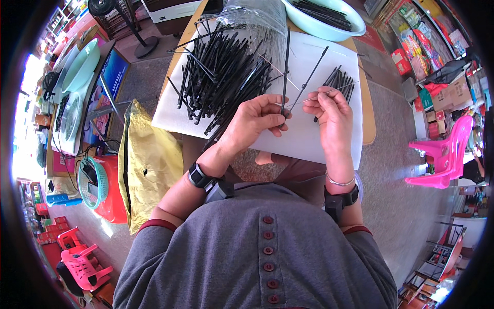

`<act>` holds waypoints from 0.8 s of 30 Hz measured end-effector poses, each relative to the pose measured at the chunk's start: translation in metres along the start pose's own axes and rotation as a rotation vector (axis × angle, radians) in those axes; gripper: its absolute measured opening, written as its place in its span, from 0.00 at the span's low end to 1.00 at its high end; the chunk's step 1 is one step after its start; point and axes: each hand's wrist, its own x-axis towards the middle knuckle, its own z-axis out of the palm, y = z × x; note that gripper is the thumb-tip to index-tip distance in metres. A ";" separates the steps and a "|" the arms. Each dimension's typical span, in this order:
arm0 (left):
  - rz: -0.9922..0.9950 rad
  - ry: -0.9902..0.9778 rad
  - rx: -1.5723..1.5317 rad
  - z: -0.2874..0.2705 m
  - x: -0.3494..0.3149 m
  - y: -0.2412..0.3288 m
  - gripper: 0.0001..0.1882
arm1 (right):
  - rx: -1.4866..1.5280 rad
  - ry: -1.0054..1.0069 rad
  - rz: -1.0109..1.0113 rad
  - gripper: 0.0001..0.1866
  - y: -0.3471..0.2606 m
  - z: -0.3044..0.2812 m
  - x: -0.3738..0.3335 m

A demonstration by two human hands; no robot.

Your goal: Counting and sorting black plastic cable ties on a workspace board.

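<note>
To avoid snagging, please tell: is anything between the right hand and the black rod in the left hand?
Yes: a thinner dark rod slants between the right hand and the black rod in this view; depth unclear.

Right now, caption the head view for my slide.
Left hand holds a black stick; right hand pinches a thin strand.

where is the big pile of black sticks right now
In the head view, the big pile of black sticks lies on the left part of the white sheet, beyond and left of the left hand.
</note>
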 end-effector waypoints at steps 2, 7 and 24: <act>-0.009 0.002 0.005 0.001 0.000 0.002 0.17 | 0.058 -0.034 0.025 0.07 0.000 -0.005 0.000; -0.031 -0.041 0.035 0.007 0.001 0.005 0.18 | 0.114 -0.060 0.107 0.07 0.002 -0.009 -0.002; -0.084 -0.080 0.049 0.009 0.003 0.003 0.18 | 0.216 -0.081 0.185 0.08 0.012 -0.018 -0.001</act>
